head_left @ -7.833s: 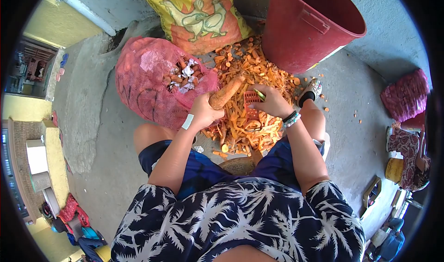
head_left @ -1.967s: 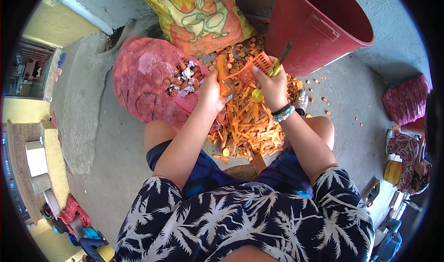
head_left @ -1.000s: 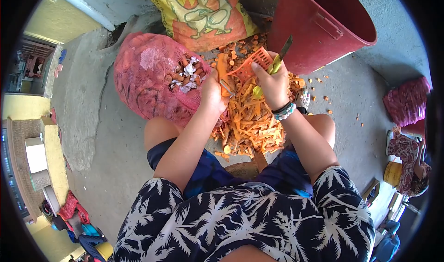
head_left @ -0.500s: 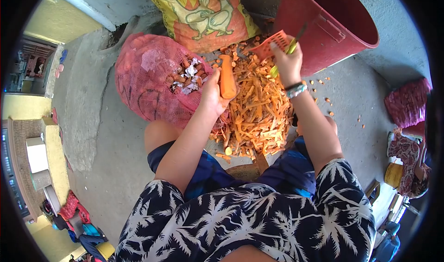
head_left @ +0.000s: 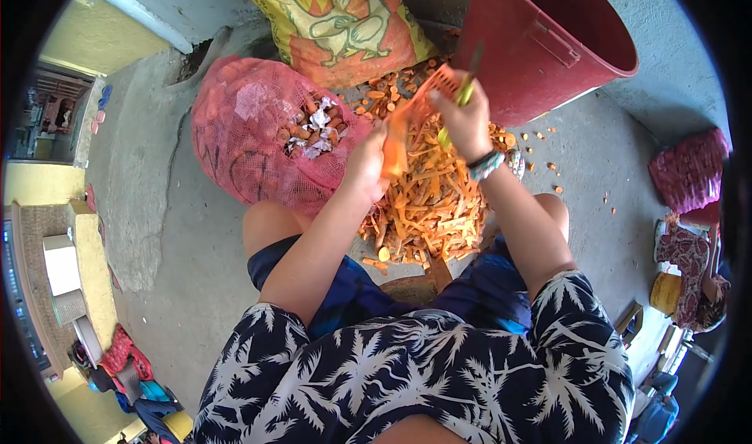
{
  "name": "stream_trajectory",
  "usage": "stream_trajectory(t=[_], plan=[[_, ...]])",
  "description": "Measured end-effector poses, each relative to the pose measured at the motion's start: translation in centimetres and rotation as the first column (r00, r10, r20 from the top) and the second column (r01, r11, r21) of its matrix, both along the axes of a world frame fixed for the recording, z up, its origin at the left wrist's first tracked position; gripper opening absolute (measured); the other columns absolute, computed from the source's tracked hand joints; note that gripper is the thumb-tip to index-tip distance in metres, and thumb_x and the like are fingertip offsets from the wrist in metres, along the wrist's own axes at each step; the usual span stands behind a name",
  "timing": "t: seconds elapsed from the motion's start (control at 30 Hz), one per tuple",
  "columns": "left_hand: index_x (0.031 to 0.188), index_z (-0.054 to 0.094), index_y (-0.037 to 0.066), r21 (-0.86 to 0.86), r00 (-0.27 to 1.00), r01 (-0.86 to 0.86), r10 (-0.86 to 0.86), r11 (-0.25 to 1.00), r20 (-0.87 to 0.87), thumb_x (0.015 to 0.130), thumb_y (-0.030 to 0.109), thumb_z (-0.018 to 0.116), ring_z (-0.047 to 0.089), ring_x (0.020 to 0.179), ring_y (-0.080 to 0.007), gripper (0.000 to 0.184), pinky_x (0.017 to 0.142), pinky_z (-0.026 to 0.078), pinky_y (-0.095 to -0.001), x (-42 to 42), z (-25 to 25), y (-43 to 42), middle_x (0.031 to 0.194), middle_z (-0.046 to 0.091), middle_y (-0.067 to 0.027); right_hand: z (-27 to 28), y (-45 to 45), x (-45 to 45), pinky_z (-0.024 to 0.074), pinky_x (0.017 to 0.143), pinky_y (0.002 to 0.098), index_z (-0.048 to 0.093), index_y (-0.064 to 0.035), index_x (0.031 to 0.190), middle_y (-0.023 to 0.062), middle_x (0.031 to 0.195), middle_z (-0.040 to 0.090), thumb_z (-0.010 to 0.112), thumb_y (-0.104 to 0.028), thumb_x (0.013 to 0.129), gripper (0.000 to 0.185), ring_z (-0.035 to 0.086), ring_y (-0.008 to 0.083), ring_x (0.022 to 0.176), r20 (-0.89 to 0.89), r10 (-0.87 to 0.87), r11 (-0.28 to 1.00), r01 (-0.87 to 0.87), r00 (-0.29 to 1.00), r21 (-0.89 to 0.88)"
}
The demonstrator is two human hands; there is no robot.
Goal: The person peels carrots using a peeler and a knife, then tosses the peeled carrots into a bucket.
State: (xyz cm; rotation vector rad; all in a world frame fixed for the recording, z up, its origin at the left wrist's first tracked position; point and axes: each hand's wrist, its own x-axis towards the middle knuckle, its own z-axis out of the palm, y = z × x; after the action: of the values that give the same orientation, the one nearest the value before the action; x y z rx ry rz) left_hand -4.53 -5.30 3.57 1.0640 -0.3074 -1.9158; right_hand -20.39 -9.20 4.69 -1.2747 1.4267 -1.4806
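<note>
My left hand (head_left: 365, 163) is wrapped around a peeled carrot (head_left: 394, 155), blurred by motion. My right hand (head_left: 468, 129) grips an orange slotted peeler (head_left: 443, 80) together with a knife that has a yellow-green handle (head_left: 465, 91); its blade points away from me. The peeler is at the far end of the carrot; whether they touch is hard to tell from the blur. Below both hands lies a heap of orange peelings (head_left: 439, 209). Left of my left hand, a pink mesh sack (head_left: 247, 134) holds unpeeled carrots (head_left: 335, 119) and scraps of white paper.
A yellow and orange sack (head_left: 337, 28) printed with birds stands at the back. Beside it is a large red bin (head_left: 505, 60), tilted. Cut carrot ends (head_left: 558, 167) are scattered on the concrete floor (head_left: 204, 264). Purple sacks (head_left: 689, 170) stand at the right.
My right hand has moved left and slightly nearer, bringing the peeler to the carrot. The carrot has shifted slightly in my left hand's grip, which stays in about the same place.
</note>
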Motion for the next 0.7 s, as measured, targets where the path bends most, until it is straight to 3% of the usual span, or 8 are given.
stream_trajectory(t=[0.07, 0.13, 0.3, 0.43, 0.5, 0.53, 0.67, 0.7], plan=[[0.114, 0.048, 0.007, -0.016, 0.99, 0.111, -0.109, 0.994, 0.093, 0.095, 0.039, 0.035, 0.058, 0.078, -0.0162, 0.04, 0.064, 0.048, -0.0297, 0.8, -0.4, 0.4, 0.094, 0.058, -0.0074, 0.0, -2.7, -2.8, 0.051, 0.068, 0.0267, 0.053, -0.0001, 0.098, 0.0074, 0.087, 0.062, 0.066, -0.003, 0.076, 0.026, 0.061, 0.0142, 0.078, 0.02, -0.123, 0.992, 0.124, 0.992, -0.023], [0.114, 0.048, 0.007, -0.063, 0.962, 0.235, -0.241, 0.97, -0.125, 0.094, 0.041, 0.038, 0.058, 0.072, -0.0157, 0.041, 0.059, 0.048, -0.0281, 1.7, -0.1, 0.6, 0.09, 0.058, -0.0073, -0.2, -4.1, -4.3, 0.0513, 0.066, 0.0262, 0.051, 0.0001, 0.098, 0.0075, 0.086, 0.062, 0.065, -0.002, 0.077, 0.025, 0.061, 0.0133, 0.076, 0.163, -0.206, 0.974, 0.218, 0.965, -0.061], [0.1, 0.049, 0.007, 0.024, 0.974, -0.173, 0.175, 0.985, -0.147, 0.095, 0.033, 0.037, 0.056, 0.065, -0.0157, 0.029, 0.056, 0.047, -0.0286, 1.6, -1.4, -1.6, 0.073, 0.053, -0.0044, 2.5, 1.1, 0.5, 0.0516, 0.066, 0.0258, 0.049, 0.0015, 0.102, 0.0088, 0.09, 0.062, 0.062, -0.002, 0.08, 0.026, 0.061, 0.013, 0.078, 0.157, -0.044, 0.998, 0.036, 0.987, 0.058], [0.111, 0.048, 0.01, -0.024, 0.971, -0.115, 0.107, 0.993, -0.216, 0.096, 0.033, 0.033, 0.055, 0.079, -0.0206, 0.032, 0.072, 0.047, -0.0386, 1.6, -2.3, -1.8, 0.094, 0.058, -0.0071, 1.5, 3.6, 2.8, 0.049, 0.068, 0.0243, 0.049, 0.0018, 0.105, 0.0067, 0.088, 0.061, 0.062, -0.001, 0.079, 0.029, 0.059, 0.0112, 0.078, 0.134, 0.026, 1.0, -0.025, 0.991, -0.009], [0.098, 0.05, 0.007, 0.073, 0.961, -0.257, 0.263, 0.964, -0.081, 0.095, 0.029, 0.034, 0.052, 0.06, -0.015, 0.027, 0.055, 0.045, -0.0298, 0.0, 0.6, -1.2, 0.075, 0.055, -0.0044, 1.2, 3.7, 2.8, 0.0484, 0.068, 0.0241, 0.049, 0.0017, 0.105, 0.007, 0.088, 0.061, 0.062, -0.001, 0.078, 0.03, 0.059, 0.011, 0.078, 0.131, 0.028, 1.0, -0.027, 0.991, -0.011], [0.098, 0.05, 0.007, 0.072, 0.961, -0.257, 0.263, 0.964, -0.08, 0.095, 0.029, 0.034, 0.052, 0.06, -0.015, 0.027, 0.055, 0.045, -0.0298, 0.2, 0.2, -1.0, 0.075, 0.055, -0.0044, 1.2, 3.6, 2.7, 0.0481, 0.067, 0.0241, 0.049, 0.0014, 0.105, 0.0069, 0.088, 0.061, 0.063, -0.001, 0.078, 0.031, 0.058, 0.011, 0.078, 0.096, 0.026, 0.999, -0.024, 0.995, -0.021], [0.099, 0.052, 0.006, 0.015, 0.996, -0.062, 0.061, 0.998, 0.062, 0.094, 0.031, 0.037, 0.055, 0.064, -0.0156, 0.029, 0.058, 0.046, -0.0291, 0.5, 0.0, -0.2, 0.08, 0.057, -0.0063, 2.1, 2.2, 1.6, 0.0483, 0.067, 0.0245, 0.05, -0.0003, 0.106, 0.0069, 0.09, 0.062, 0.064, -0.001, 0.077, 0.032, 0.058, 0.0114, 0.08, 0.012, 0.093, 0.996, -0.093, 0.996, 0.017], [0.1, 0.052, 0.005, 0.044, 0.99, 0.018, -0.024, 0.999, 0.139, 0.094, 0.032, 0.039, 0.055, 0.066, -0.0157, 0.031, 0.059, 0.047, -0.0288, 0.3, 0.2, 0.1, 0.082, 0.057, -0.0067, 1.6, 1.0, 0.9, 0.0495, 0.067, 0.0245, 0.051, -0.0016, 0.105, 0.0068, 0.092, 0.063, 0.064, -0.001, 0.078, 0.03, 0.059, 0.0131, 0.081, 0.136, 0.031, 0.995, -0.043, 0.99, 0.086]])
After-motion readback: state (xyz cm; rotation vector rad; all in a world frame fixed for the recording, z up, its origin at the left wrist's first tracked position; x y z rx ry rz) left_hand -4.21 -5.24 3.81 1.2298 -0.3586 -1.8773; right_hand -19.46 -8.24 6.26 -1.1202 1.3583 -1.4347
